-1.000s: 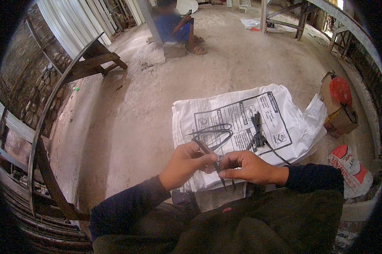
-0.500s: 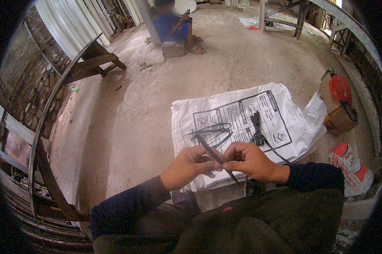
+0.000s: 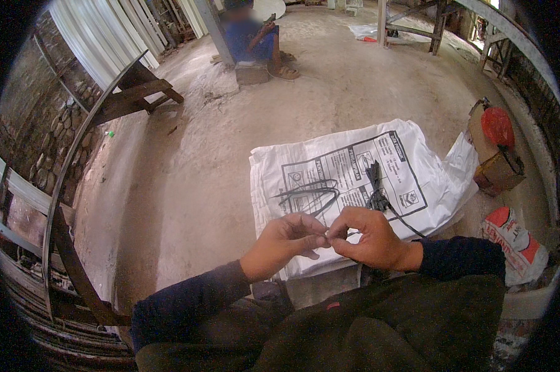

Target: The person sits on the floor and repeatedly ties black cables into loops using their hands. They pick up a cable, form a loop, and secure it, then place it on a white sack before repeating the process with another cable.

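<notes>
My left hand and my right hand meet fingertip to fingertip above a white printed sack. Both are closed in a pinch on a thin black strip, of which only a small dark bit shows between the fingers; the rest is hidden. Beyond my left hand, loops of black strip lie on the sack. A bunched bundle of black strips rests farther right, beyond my right hand. From near it, one strip runs down toward my right wrist.
To the right stand a cardboard box with a red rounded thing and a red-and-white bag. A wooden trestle is at the left. A seated person is at the back, beside a post.
The black strip that stuck out diagonally past both sides of my fingers has turned or shifted and is now mostly hidden. Both hands stay nearly in place.
</notes>
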Available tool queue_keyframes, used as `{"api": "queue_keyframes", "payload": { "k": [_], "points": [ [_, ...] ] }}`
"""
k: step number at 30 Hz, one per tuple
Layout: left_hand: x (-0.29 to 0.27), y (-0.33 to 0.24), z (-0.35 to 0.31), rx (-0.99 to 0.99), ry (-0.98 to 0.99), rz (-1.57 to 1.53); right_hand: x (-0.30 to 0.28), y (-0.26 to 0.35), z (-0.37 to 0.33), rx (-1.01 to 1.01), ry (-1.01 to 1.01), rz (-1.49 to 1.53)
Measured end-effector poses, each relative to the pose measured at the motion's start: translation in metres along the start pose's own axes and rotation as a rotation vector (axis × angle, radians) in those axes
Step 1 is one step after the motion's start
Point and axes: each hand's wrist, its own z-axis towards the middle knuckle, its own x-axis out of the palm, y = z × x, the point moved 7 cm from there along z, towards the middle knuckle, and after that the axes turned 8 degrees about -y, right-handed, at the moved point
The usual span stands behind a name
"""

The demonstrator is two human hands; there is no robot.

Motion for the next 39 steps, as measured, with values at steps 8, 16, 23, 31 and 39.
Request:
{"api": "queue_keyframes", "payload": {
  "k": [8,16,23,31,39],
  "points": [
    [-0.002,0.004,0.002,0.008,-0.033,-0.011,-0.001,0.015,0.0,-0.297,-0.012,-0.229],
    [-0.003,0.001,0.002,0.027,-0.038,0.0,-0.002,0.003,0.002,-0.169,-0.025,-0.084],
    [-0.007,0.005,0.004,0.018,-0.052,0.021,-0.003,-0.003,0.001,0.061,0.031,-0.018],
    [-0.006,0.001,0.002,-0.004,-0.079,0.075,0.001,-0.019,-0.002,0.27,0.061,0.068],
    [-0.007,0.004,0.003,-0.035,-0.091,0.112,0.004,-0.033,-0.003,0.368,0.068,0.176]
  ]
}}
